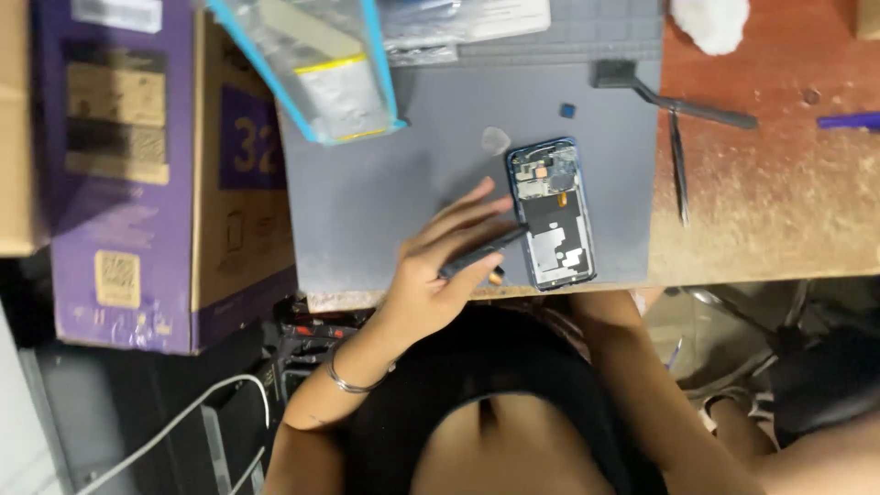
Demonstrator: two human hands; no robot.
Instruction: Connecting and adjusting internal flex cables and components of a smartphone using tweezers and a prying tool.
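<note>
Left hand (440, 270) clasps a slim dark screwdriver-like tool (483, 252), fingers wrapped round its shaft, tip angled toward the left edge of an opened blue-framed smartphone (553, 213) with back cover off and dark and silver internals exposed. Phone lies flat on a grey rubber work mat (385, 192), near edge of mat, right of centre. Thin metal bangle (346, 380) on left wrist. Right hand not seen; only the right forearm (642, 385) shows, below the table edge, so can't tell its grip.

Just beyond the phone, on the mat: a pale translucent triangular pick (495, 140) and a small dark blue square part (568, 111). Right of mat, on worn reddish-brown wooden table (779, 211): black anti-static brush (669, 99), slim metal tweezers (680, 170), white fluffy wad (708, 23) at far edge. Clear plastic bag with blue edging (316, 69) lies at mat's far left. Purple cardboard box (137, 174) stands left.
</note>
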